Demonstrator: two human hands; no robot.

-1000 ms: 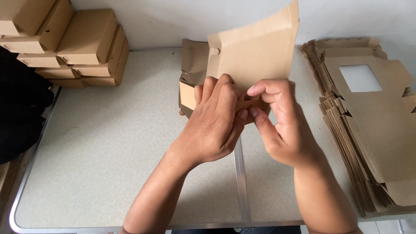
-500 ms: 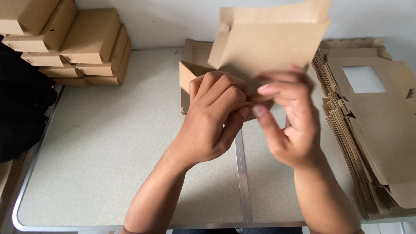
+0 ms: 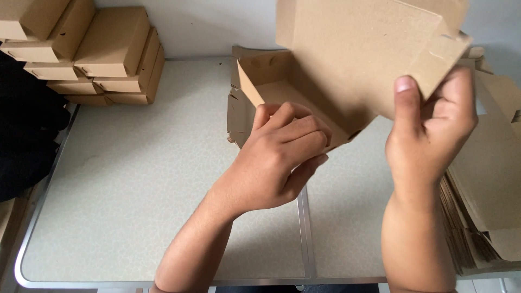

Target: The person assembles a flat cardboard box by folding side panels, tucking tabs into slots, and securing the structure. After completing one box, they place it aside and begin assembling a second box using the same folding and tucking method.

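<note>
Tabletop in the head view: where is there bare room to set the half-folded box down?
Bare table lies left of the left hand, below the stacked finished boxes. A narrower strip lies between the forearms. The right edge is crowded with flat blanks, behind the right hand holding the half-folded box.

Left hand [image 3: 277, 157] and right hand [image 3: 429, 130] hold cardboard box [image 3: 347, 59].

I see the cardboard box [image 3: 304, 92] now raised and opened; the right hand [image 3: 429, 130] has lifted its lid.

Box [image 3: 336, 65] — matt brown cardboard
</note>
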